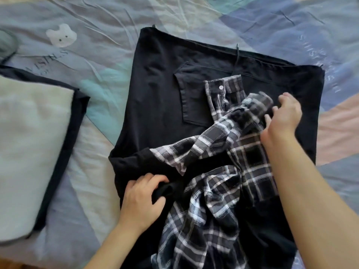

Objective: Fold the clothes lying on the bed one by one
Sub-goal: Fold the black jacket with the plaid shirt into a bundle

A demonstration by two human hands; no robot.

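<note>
A black garment (155, 105) lies spread flat over the middle of the bed (272, 22), a pocket (192, 98) showing on its upper face. On top of it, from the centre down toward 6 o'clock, sits a crumpled plaid shirt (209, 210) in black, grey and white; one cuff with a white button (220, 87) points up toward 12 o'clock, just right of the pocket.

The left hand (141, 195) is at about 7 o'clock, at the near left corner of the black garment. Its fingers are curled and its grip is clamped on a bunch of black cloth beside the plaid shirt's lower edge; whether that cloth belongs to the garment beneath or to the shirt cannot be told.

The right hand (281, 117) is at about 3 o'clock, reaching in from the right. Its fingers curl round a rolled part of the plaid shirt's sleeve, which is blurred there, so the grip is closed on the shirt.

At 9 o'clock, well apart from the hands, lies a pale folded piece (29, 136) resting on a dark one (64, 148) whose edge shows along its right side. The bed cover is patterned in blue, teal and pink patches, with a white bear print (61, 36) toward 11 o'clock.
</note>
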